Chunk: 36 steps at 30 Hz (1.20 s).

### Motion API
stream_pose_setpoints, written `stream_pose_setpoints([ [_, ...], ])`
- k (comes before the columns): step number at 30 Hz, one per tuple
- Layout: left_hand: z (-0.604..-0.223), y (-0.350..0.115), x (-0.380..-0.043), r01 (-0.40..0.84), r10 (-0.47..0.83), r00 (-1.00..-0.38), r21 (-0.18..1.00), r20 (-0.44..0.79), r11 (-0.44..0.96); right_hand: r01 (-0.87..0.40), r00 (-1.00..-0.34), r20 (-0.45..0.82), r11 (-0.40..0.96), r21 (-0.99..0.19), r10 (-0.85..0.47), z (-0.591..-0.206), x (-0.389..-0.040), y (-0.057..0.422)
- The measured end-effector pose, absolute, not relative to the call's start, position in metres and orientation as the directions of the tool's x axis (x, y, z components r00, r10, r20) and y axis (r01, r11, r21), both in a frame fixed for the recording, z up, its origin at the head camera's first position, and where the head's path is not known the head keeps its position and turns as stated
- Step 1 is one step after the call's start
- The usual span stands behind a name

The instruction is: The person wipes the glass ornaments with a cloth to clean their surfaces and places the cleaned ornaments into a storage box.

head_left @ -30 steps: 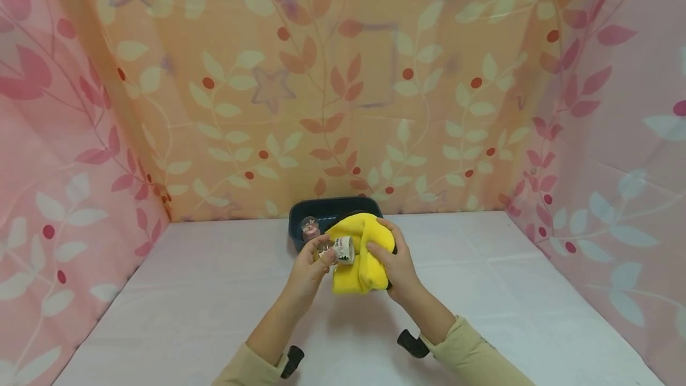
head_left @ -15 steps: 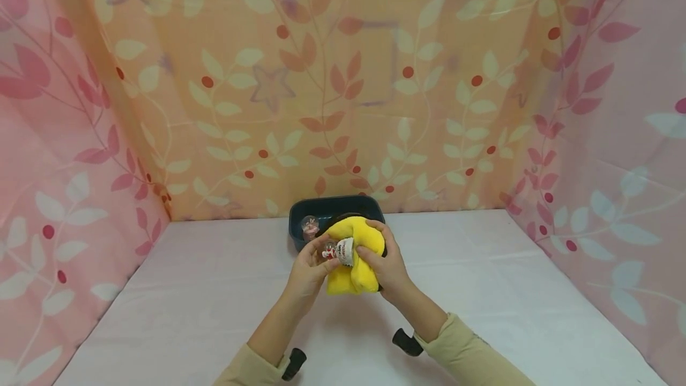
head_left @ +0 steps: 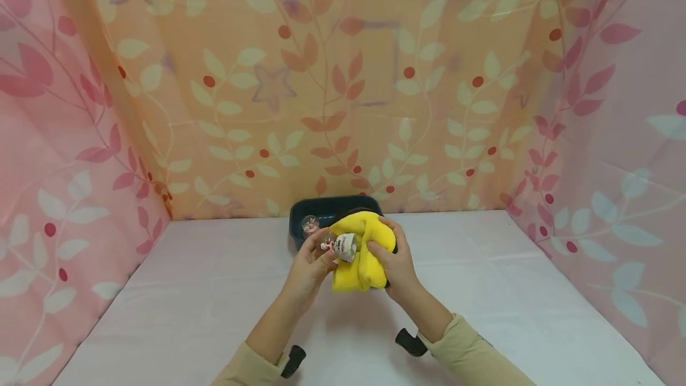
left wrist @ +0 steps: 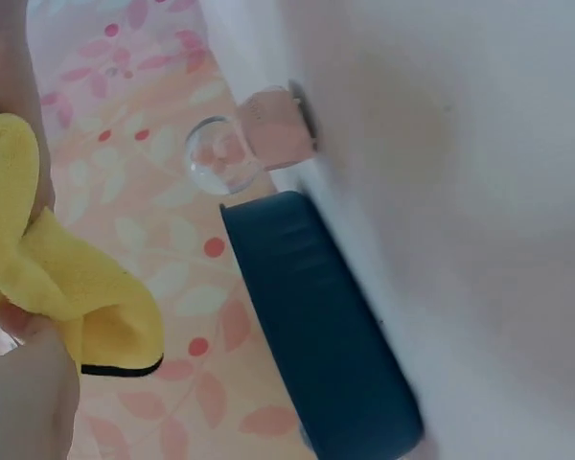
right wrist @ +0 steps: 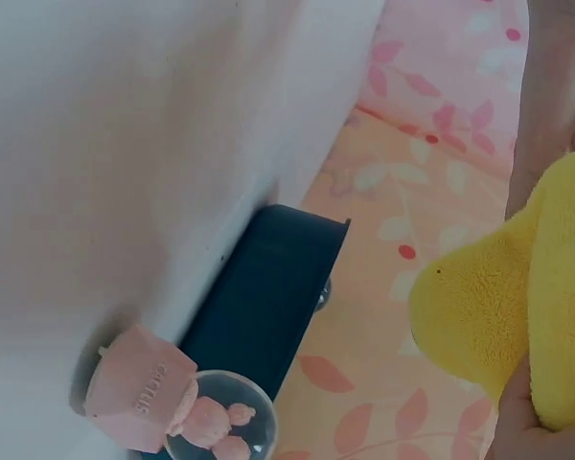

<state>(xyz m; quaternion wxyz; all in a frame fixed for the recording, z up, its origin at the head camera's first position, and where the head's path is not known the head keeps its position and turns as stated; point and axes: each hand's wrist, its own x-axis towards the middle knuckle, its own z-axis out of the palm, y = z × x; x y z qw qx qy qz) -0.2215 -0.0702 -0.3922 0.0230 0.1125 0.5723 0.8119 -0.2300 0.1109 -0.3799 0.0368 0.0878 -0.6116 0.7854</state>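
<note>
My left hand [head_left: 309, 264] holds a small snow globe [head_left: 345, 247] on its side, clear dome leftward, a red-and-white figure inside. Its white base, printed with lettering, lies against a yellow cloth [head_left: 370, 258] with a dark edge. My right hand [head_left: 398, 258] grips that cloth from the right, thumb on the front, its other fingers mostly hidden behind. Both hands are raised above the table. Beyond them stands a second snow globe [right wrist: 139, 388], pink-based with pink shapes under its dome, upright on the table beside a dark blue tray [left wrist: 316, 335].
The tray lies near the patterned back curtain [head_left: 343, 106]. Part of a clear dome [right wrist: 324, 293] shows past the tray's rim. White cloth covers the table [head_left: 509, 290], and pink curtains hang at both sides. Black straps [head_left: 411, 342] are near the cuffs.
The yellow cloth shifted left across the snow globe, then back right. The globe has turned slightly in my left hand, leaving the figure in its dome more exposed.
</note>
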Motion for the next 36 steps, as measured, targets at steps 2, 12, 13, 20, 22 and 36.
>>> stream_pose_setpoints([
  [2,-0.389,-0.070,-0.222,0.095,0.154,-0.975,0.930,0.158,-0.355,-0.172,-0.978,0.196,-0.268,-0.948,-0.067,-0.377,-0.230,0.111],
  [12,-0.384,-0.064,-0.223,0.040,0.181,-0.975,0.910,0.125,-0.412,-0.204,-0.972,0.226,-0.239,-0.949,-0.068,-0.382,-0.225,0.101],
  [13,-0.384,-0.064,-0.223,0.036,0.190,-0.974,0.914,0.122,-0.404,-0.206,-0.973,0.224,-0.233,-0.950,-0.054,-0.384,-0.226,0.101],
  [20,-0.383,-0.058,-0.224,0.047,0.192,-0.975,0.953,0.108,-0.299,-0.236,-0.970,0.242,-0.183,-0.954,-0.012,-0.390,-0.227,0.099],
  [22,-0.383,-0.055,-0.224,0.055,0.180,-0.977,0.956,0.111,-0.289,-0.232,-0.971,0.237,-0.169,-0.958,-0.013,-0.390,-0.227,0.099],
  [36,-0.378,-0.070,-0.245,0.096,0.065,-0.992,0.984,0.106,-0.150,-0.107,-0.992,0.098,-0.120,-0.987,0.075,-0.385,-0.226,0.135],
])
